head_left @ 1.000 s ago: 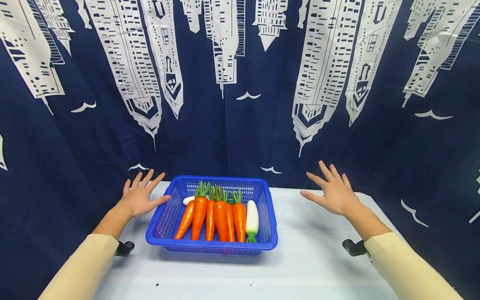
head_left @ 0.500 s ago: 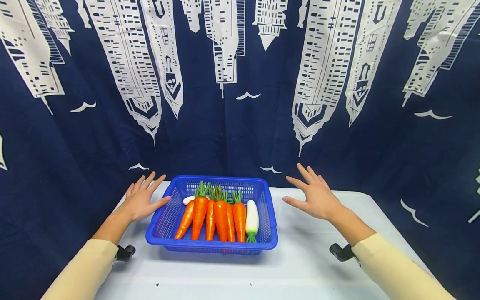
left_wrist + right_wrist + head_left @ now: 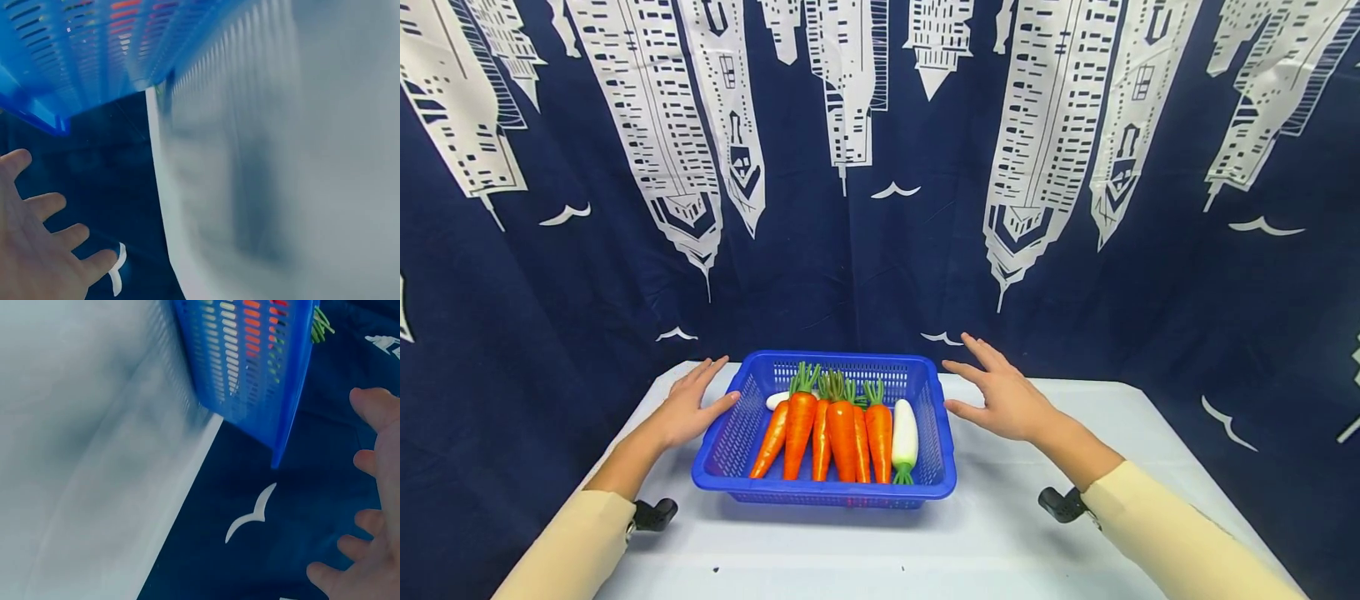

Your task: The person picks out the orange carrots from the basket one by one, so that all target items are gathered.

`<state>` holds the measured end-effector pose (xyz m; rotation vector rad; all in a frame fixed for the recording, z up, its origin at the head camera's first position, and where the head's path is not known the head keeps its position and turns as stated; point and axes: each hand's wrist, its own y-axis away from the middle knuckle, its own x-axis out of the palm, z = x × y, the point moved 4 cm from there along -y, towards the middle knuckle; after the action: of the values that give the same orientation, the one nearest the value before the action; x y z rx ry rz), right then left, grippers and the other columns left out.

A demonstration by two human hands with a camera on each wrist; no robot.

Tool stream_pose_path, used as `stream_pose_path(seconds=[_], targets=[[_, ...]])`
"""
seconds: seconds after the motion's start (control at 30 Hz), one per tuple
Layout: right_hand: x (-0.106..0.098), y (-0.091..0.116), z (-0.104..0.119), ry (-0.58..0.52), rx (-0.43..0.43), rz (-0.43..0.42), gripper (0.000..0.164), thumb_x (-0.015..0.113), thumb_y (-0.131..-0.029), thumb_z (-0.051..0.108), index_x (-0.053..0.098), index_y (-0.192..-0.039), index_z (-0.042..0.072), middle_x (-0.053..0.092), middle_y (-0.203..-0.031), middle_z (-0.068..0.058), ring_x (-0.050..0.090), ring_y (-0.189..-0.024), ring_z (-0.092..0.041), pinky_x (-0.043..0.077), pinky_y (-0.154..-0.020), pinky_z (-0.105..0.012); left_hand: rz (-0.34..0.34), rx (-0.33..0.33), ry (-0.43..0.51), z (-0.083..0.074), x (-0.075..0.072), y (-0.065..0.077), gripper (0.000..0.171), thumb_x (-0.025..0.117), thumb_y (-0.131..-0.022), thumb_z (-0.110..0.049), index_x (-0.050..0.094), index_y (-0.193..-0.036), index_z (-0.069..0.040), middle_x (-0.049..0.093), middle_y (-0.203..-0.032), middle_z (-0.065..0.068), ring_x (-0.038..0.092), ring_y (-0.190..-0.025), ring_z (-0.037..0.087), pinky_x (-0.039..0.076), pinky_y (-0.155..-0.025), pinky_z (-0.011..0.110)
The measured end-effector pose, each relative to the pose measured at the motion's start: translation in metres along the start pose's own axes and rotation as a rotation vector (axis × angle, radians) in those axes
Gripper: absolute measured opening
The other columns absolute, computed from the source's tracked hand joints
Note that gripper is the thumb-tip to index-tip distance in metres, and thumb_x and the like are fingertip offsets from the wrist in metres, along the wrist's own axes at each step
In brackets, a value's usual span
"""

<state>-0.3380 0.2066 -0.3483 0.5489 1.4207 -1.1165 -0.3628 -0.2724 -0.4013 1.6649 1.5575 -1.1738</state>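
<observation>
Flanking of basket by spread left hand and spread right hand, gripping nothing; containment of carrots and radish, presumably against rolling off table.

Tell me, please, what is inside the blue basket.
Carrots, a white radish at right, and a partly hidden white item behind; anything beneath the carrots is covered.

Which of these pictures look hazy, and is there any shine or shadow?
Head view: fairly crisp, with bright glints on the carrots and a soft shadow by the blue basket; left wrist view: hazy, the white table smeared; right wrist view: hazy over the table, though the bird print has clearer edges.
</observation>
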Motion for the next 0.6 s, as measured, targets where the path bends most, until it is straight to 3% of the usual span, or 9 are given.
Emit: stream_pose_path(seconds=[0.23, 0.43, 0.6], targets=[[0.009, -0.005, 0.014, -0.135, 0.038, 0.066, 0.062, 0.073, -0.093, 0.046, 0.057, -0.148, 0.024, 0.023, -0.17, -0.013, 0.031, -0.152, -0.045, 0.055, -0.098, -0.062, 0.028, -0.021, 0.149, 0.0, 0.004, 0.003, 0.082, 0.054, -0.102, -0.051, 0.022, -0.162, -0.004, 0.03, -0.161, 0.034, 0.031, -0.144, 0.059, 0.032, -0.111, 0.077], [0.013, -0.009, 0.028, -0.201, 0.034, 0.094, 0.058, 0.074, -0.093, 0.041, 0.059, -0.146, 0.022, 0.026, -0.168, -0.016, 0.033, -0.15, -0.046, 0.052, -0.102, -0.063, 0.067, -0.066, 0.297, 0.0, 0.007, 0.004, 0.079, 0.055, -0.104, -0.046, 0.022, -0.162, -0.004, 0.038, -0.156, 0.033, 0.041, -0.141, 0.056, 0.043, -0.11, 0.067], [0.013, -0.013, 0.035, -0.261, 0.017, 0.112, 0.054, 0.073, -0.094, 0.039, 0.062, -0.142, 0.019, 0.031, -0.166, -0.017, 0.038, -0.148, -0.045, 0.049, -0.106, -0.064, 0.076, -0.084, 0.416, -0.001, 0.008, 0.006, 0.072, 0.054, -0.106, -0.04, 0.026, -0.16, -0.002, 0.05, -0.147, 0.032, 0.058, -0.128, 0.047, 0.055, -0.103, 0.054]])
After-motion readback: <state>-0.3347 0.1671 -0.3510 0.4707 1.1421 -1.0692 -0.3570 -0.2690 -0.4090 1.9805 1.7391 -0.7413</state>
